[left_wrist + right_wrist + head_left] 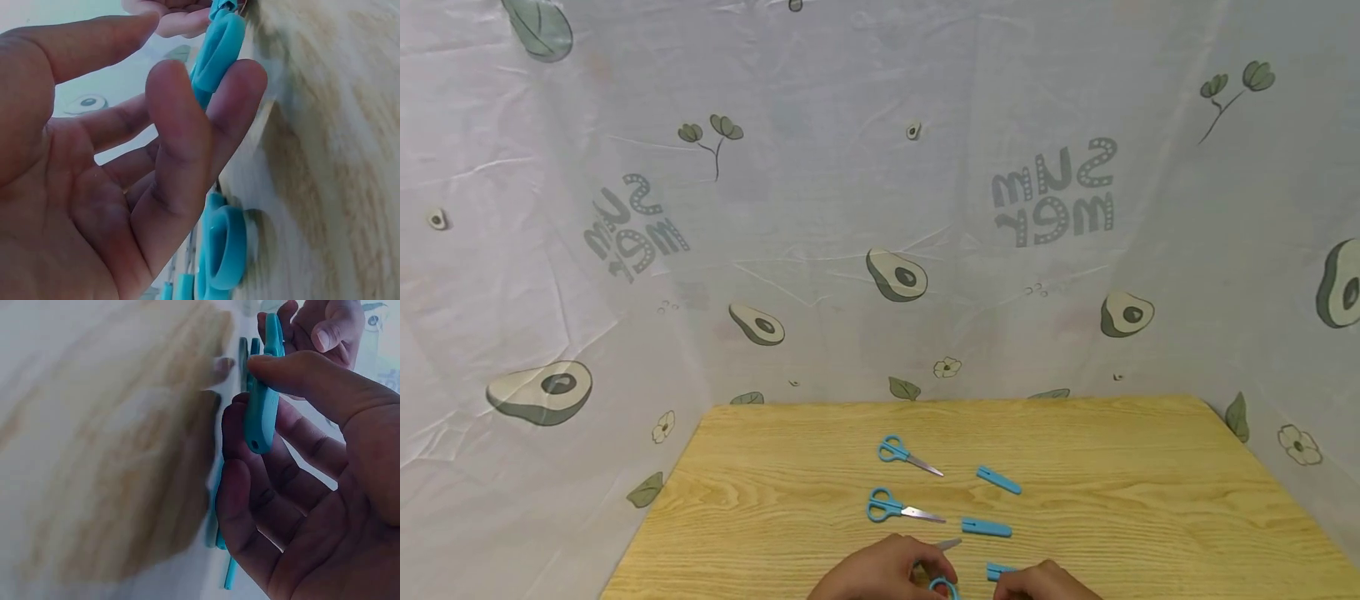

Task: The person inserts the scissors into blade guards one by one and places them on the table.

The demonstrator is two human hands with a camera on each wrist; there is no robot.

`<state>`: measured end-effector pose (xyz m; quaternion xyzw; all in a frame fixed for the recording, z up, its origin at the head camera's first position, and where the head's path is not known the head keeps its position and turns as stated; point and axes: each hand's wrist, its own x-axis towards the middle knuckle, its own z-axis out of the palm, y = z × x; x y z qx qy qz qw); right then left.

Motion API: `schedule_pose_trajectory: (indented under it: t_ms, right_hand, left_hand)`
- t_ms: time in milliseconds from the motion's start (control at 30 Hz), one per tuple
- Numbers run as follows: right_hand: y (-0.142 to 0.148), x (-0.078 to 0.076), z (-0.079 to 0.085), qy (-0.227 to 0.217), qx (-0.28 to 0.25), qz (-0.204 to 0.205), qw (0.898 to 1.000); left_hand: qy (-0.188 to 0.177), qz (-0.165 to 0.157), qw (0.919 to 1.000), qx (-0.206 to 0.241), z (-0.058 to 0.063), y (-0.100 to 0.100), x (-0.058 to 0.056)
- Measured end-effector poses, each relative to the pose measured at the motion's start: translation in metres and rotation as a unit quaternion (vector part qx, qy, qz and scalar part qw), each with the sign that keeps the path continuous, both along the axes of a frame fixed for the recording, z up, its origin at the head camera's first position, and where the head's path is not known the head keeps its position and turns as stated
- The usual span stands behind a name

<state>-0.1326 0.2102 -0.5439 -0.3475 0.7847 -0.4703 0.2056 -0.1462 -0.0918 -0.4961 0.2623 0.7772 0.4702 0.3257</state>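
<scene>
My left hand (891,571) is at the table's front edge, its fingers curled at the blue handle of a pair of scissors (222,53). In the left wrist view the thumb stands apart from that handle. Close by on the right, my right hand (1047,582) pinches a blue scissors cap (261,419) between thumb and fingers. The cap lines up with the handle; whether the blades are fully inside cannot be told. Just beyond the left hand a bare scissors blade (950,544) shows, its handle hidden. Another blue cap (996,572) lies partly behind the right hand.
Two more blue-handled scissors, a far pair (893,449) and a nearer pair (886,505), lie on the wooden table (760,500) with blades pointing right. Beside them are a far cap (998,480) and a nearer cap (987,527). A printed curtain (820,208) hangs around the table.
</scene>
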Motion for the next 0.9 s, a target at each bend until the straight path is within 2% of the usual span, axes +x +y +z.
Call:
schedule_pose_trajectory:
  t_ms: [133,233,500,700,900]
  right_hand:
    - [-0.003,0.005,0.002,-0.016,0.007,-0.015,1.000]
    - [-0.003,0.007,0.001,-0.032,0.022,-0.027,0.999]
    - [0.001,0.003,-0.021,-0.031,0.075,-0.060,0.995]
    - [-0.001,0.011,-0.007,-0.024,0.079,-0.076,0.994]
    - [0.001,0.015,0.008,-0.037,0.052,-0.064,0.996]
  left_hand:
    - [-0.019,-0.002,0.9998,0.006,-0.001,0.001,0.003]
    - [-0.017,0.003,0.9999,0.004,-0.002,0.002,0.005]
    - [0.029,-0.001,0.9995,-0.012,-0.007,0.005,0.006]
    - [0.050,-0.024,0.9983,-0.016,-0.007,0.004,0.003]
    - [0.039,-0.028,0.9987,0.015,-0.003,0.000,0.002]
